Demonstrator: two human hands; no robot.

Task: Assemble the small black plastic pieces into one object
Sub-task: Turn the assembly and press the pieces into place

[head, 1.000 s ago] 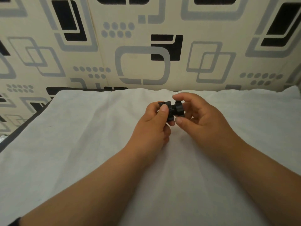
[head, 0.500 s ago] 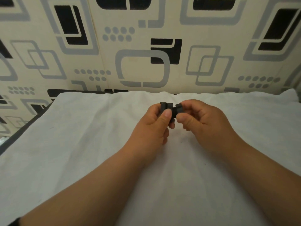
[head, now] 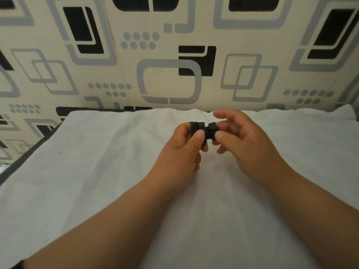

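Note:
A small cluster of black plastic pieces (head: 204, 131) is held above the white cloth (head: 97, 171), a little right of centre. My left hand (head: 182, 150) pinches its left part between thumb and fingers. My right hand (head: 244, 140) touches the cluster's right block with the thumb and a finger, while its index finger is lifted and spread above. The lower side of the pieces is hidden behind my thumbs.
The white cloth covers a dark-edged surface (head: 29, 154) whose edge shows at the left. A wall (head: 174, 55) with grey and black geometric patterns rises right behind the cloth.
My right hand's fingers have spread, with the index finger lifted off the pieces. The cluster stays between both hands at about the same spot.

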